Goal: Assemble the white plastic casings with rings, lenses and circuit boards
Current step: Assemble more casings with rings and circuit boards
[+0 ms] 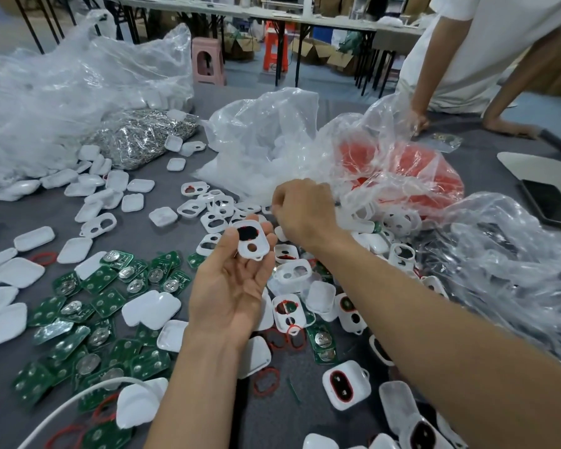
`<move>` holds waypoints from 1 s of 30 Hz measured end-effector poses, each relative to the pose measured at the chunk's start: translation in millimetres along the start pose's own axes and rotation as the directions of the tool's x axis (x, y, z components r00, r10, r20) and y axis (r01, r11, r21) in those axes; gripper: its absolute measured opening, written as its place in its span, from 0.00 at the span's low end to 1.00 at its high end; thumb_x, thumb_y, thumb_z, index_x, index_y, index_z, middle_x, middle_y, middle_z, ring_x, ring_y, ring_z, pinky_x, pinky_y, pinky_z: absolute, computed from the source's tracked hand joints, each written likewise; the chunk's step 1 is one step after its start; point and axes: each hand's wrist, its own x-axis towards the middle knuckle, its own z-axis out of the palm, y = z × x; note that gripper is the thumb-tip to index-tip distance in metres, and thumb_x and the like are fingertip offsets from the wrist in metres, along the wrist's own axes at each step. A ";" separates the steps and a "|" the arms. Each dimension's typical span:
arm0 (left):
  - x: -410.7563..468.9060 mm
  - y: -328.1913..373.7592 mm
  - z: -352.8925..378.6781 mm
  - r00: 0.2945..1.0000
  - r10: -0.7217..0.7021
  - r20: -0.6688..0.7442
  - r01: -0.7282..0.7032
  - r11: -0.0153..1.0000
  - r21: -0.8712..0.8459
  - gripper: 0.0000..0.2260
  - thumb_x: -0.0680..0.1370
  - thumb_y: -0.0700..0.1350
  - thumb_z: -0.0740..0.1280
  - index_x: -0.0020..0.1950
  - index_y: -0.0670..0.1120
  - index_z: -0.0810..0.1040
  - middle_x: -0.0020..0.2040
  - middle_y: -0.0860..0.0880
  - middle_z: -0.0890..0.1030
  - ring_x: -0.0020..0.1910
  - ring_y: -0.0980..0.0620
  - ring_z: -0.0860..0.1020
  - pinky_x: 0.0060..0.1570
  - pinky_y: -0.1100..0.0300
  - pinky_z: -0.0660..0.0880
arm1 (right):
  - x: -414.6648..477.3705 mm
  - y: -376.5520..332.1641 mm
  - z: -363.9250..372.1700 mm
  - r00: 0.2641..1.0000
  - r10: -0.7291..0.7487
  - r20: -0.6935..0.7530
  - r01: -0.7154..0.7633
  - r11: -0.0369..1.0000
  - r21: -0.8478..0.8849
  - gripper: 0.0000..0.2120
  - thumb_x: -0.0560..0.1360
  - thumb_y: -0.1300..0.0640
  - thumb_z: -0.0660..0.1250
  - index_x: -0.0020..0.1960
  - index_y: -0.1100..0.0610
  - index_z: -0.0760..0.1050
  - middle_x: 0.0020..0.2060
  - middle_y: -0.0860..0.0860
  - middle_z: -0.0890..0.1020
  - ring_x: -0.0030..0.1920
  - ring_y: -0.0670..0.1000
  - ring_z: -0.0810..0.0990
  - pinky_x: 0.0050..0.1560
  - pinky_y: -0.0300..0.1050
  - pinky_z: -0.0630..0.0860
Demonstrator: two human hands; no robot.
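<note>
White plastic casing [262, 242], a rounded rectangular shell with one large and one small opening: located above the middle of the grey table [162, 196], at 12 o'clock from the left palm. The left hand [227, 286] is turned palm up. The casing lies on its extended fingers, and the thumb tip holds the 9 o'clock edge.

The right hand [305, 210] is at 1 o'clock from the casing, over the clear bag of red rings [412, 170]. Its fingers are curled; whether they pinch a part cannot be determined.

Flat green circuit boards [104, 283] lie loose at 8 o'clock.

Handling: the casing is probably very light, stiff and smooth, so it may slip or tip off the fingers. The thin walls around the openings could flex. Hold by the outer long edges and leave both openings unobstructed for fitting parts.
</note>
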 end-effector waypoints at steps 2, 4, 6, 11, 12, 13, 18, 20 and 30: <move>-0.2 -1.8 0.7 1.000 -0.011 0.015 0.010 1.000 0.025 0.12 0.74 0.48 0.69 0.50 0.44 0.89 0.56 0.43 0.86 0.51 0.49 0.86 0.40 0.60 0.83 | -24.5 6.0 -19.9 0.980 0.036 -0.197 0.008 0.976 0.219 0.07 0.76 0.61 0.68 0.42 0.51 0.80 0.35 0.45 0.82 0.44 0.50 0.78 0.51 0.46 0.72; -0.7 -5.7 1.5 0.998 -0.034 0.056 0.032 0.999 0.039 0.12 0.75 0.47 0.69 0.51 0.44 0.89 0.58 0.42 0.86 0.55 0.47 0.86 0.43 0.59 0.83 | -56.7 18.8 -39.5 0.965 0.175 -0.198 -0.061 0.876 0.479 0.07 0.77 0.59 0.70 0.41 0.49 0.79 0.31 0.43 0.80 0.37 0.43 0.78 0.39 0.37 0.74; -2.3 -10.6 3.4 0.990 -0.074 0.123 0.065 0.995 0.081 0.12 0.76 0.45 0.70 0.55 0.43 0.88 0.61 0.41 0.84 0.59 0.44 0.84 0.46 0.57 0.83 | -95.5 31.7 -53.3 0.965 0.261 -0.035 -0.164 0.699 0.696 0.09 0.77 0.60 0.71 0.43 0.46 0.82 0.32 0.43 0.83 0.32 0.42 0.77 0.35 0.37 0.75; -5.8 -25.2 7.3 0.914 -0.231 0.334 0.154 0.958 0.240 0.30 0.63 0.45 0.85 0.63 0.44 0.82 0.67 0.40 0.80 0.65 0.43 0.81 0.60 0.48 0.80 | -164.8 56.0 -58.1 0.921 0.354 0.160 -0.310 0.420 0.853 0.14 0.76 0.67 0.72 0.42 0.49 0.88 0.33 0.50 0.86 0.29 0.48 0.80 0.32 0.37 0.77; -6.9 -27.6 7.6 0.901 -0.242 0.360 0.151 0.953 0.263 0.28 0.62 0.43 0.85 0.61 0.45 0.83 0.67 0.41 0.81 0.65 0.44 0.81 0.60 0.48 0.80 | -170.9 58.8 -57.5 0.905 0.381 0.188 -0.328 0.346 0.879 0.14 0.76 0.69 0.72 0.41 0.52 0.88 0.33 0.54 0.86 0.28 0.49 0.80 0.31 0.38 0.77; -8.1 -29.8 7.9 0.893 -0.243 0.378 0.139 0.950 0.281 0.26 0.62 0.40 0.85 0.59 0.45 0.84 0.66 0.41 0.81 0.64 0.44 0.81 0.59 0.49 0.81 | -175.1 61.0 -57.4 0.891 0.401 0.213 -0.342 0.285 0.895 0.14 0.76 0.70 0.71 0.40 0.55 0.87 0.33 0.57 0.86 0.29 0.50 0.81 0.31 0.39 0.79; -10.3 -40.9 8.2 0.914 -0.188 0.360 0.054 0.935 0.351 0.22 0.68 0.27 0.68 0.58 0.44 0.78 0.62 0.42 0.84 0.60 0.46 0.83 0.62 0.52 0.78 | -179.1 62.7 -62.2 0.864 0.434 0.255 -0.334 0.116 0.936 0.04 0.77 0.71 0.69 0.45 0.65 0.80 0.34 0.62 0.85 0.30 0.55 0.84 0.30 0.42 0.80; -11.3 -45.1 9.5 0.915 -0.166 0.368 0.019 0.928 0.372 0.22 0.67 0.26 0.67 0.57 0.44 0.78 0.60 0.43 0.84 0.58 0.47 0.83 0.60 0.55 0.80 | -179.1 61.1 -62.3 0.867 0.436 0.242 -0.321 0.116 0.940 0.02 0.77 0.70 0.69 0.46 0.66 0.79 0.34 0.62 0.85 0.30 0.55 0.84 0.30 0.42 0.80; -19.3 -67.6 23.7 0.919 -0.052 0.390 -0.121 0.905 0.407 0.22 0.63 0.24 0.69 0.46 0.48 0.85 0.56 0.44 0.86 0.51 0.49 0.85 0.46 0.57 0.82 | -177.8 60.5 -54.8 0.832 0.526 0.175 -0.354 0.261 0.898 0.08 0.73 0.63 0.76 0.36 0.54 0.84 0.28 0.51 0.83 0.26 0.47 0.76 0.30 0.38 0.74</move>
